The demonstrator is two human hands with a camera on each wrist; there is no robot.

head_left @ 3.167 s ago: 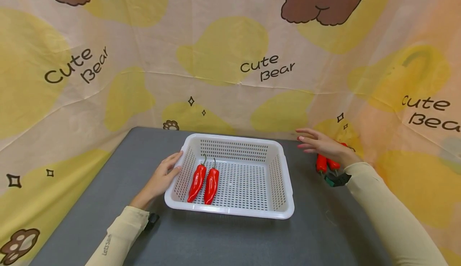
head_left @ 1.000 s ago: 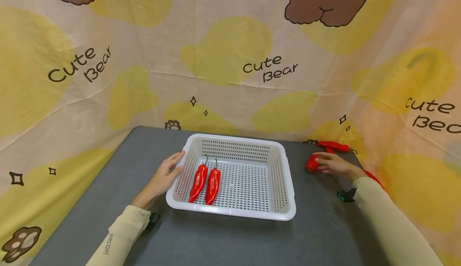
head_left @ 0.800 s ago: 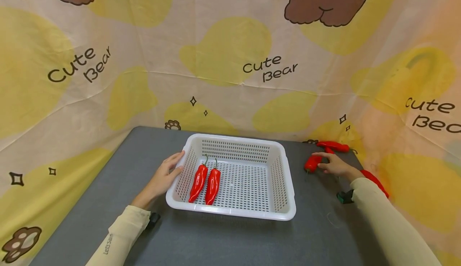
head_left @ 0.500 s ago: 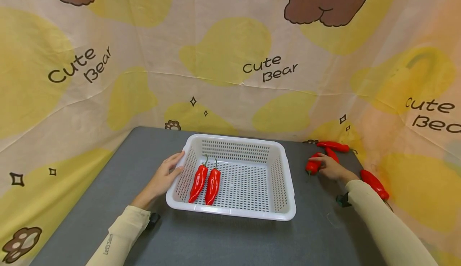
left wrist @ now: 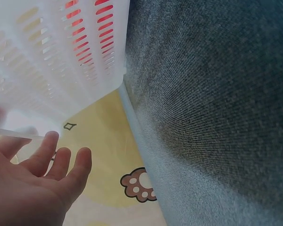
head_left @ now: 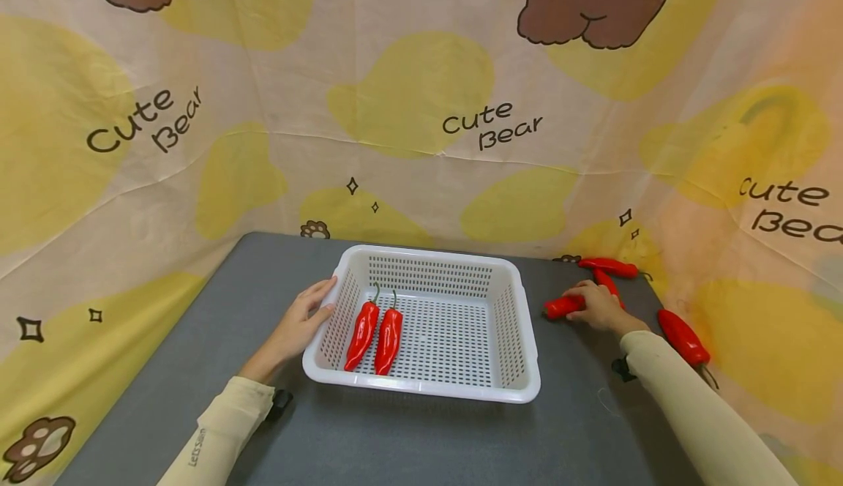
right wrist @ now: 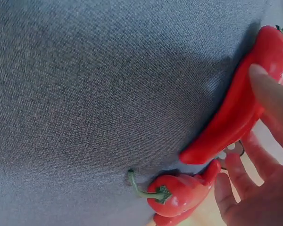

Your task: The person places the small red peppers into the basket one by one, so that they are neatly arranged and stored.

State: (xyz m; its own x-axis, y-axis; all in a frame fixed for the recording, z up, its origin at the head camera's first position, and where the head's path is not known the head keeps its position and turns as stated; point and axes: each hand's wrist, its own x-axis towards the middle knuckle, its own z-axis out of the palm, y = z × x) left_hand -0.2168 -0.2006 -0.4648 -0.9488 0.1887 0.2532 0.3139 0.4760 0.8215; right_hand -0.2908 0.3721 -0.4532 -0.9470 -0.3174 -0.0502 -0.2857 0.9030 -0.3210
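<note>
A white perforated plastic basket [head_left: 421, 386] stands on the grey table, two glossy red chili peppers side by side in its left part. On its left rim is my left hand [head_left: 296, 325]; in the left wrist view, fingers [left wrist: 61, 162] lie along the rim's outer side and the blurred thumb is across it. Right of the basket, my right hand [head_left: 598, 309] holds a red chili pepper [right wrist: 226, 117] from above, thumb on one side, fingers on the other. The pepper lies close over the cloth, its green stem end pointing toward the basket.
Behind the right hand lie two more red peppers, one [head_left: 609, 266] along the table's back edge and one [head_left: 607, 285] partly covered by the hand. Another red pepper [head_left: 685, 337] lies by the right forearm. A printed curtain [head_left: 408, 105] encloses the table behind and at the sides.
My right hand has come down from above the peppers onto one, and that pepper has swung round so its stem end points left. My left hand stays at the basket rim.
</note>
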